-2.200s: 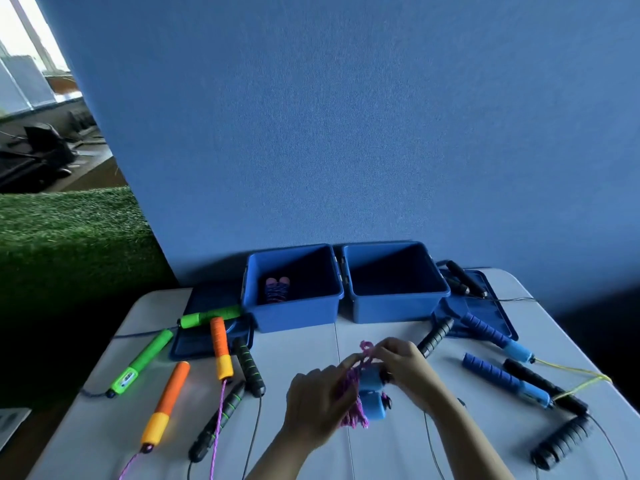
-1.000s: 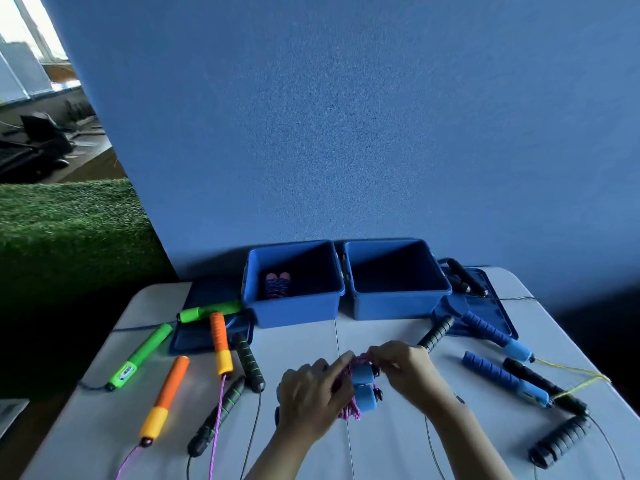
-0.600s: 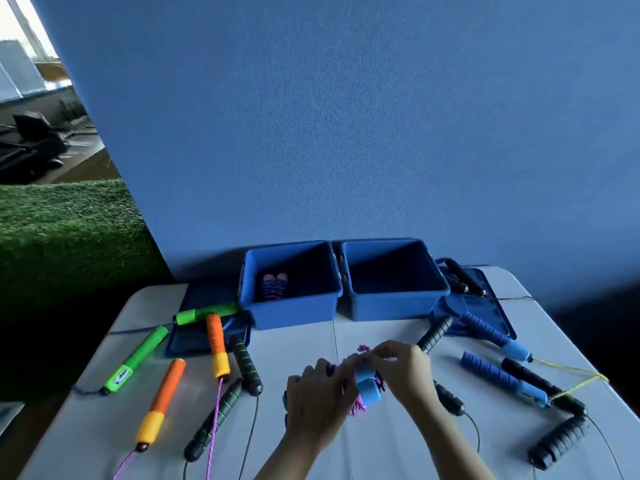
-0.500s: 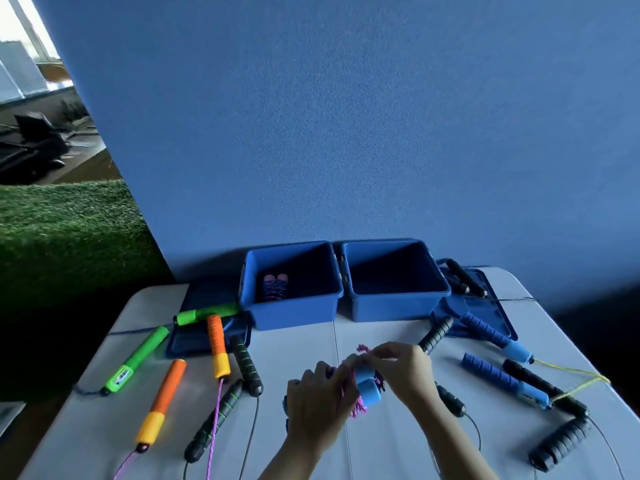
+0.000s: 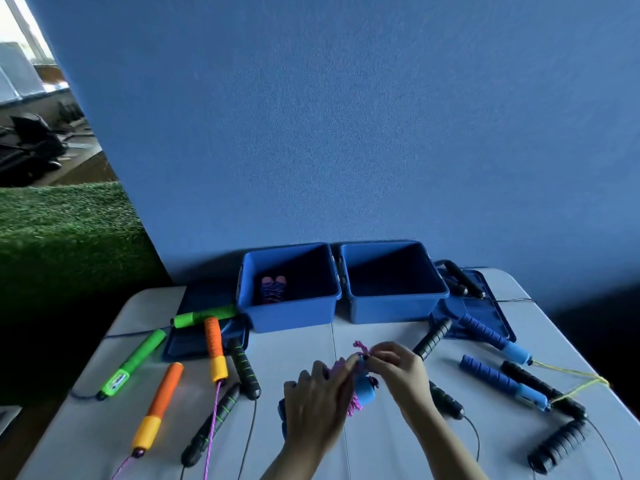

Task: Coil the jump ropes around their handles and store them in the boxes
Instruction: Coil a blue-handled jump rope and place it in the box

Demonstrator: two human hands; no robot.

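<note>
We see both hands over the table point(image 5: 381, 455): left hand point(image 5: 317, 407) grips the blue handles point(image 5: 364, 393), right hand point(image 5: 398, 370) pinches the pink rope point(image 5: 361, 348) just above them. Boxes point(image 5: 291, 313) sit beyond the hands.

Light: dim, bluish; daylight enters from the window point(image 5: 20, 46) at upper left.
Shadows: deep inside the boxes point(image 5: 394, 271).
Blur: hands slightly smeared.
Distortion: wide-angle bending at the edges.
</note>
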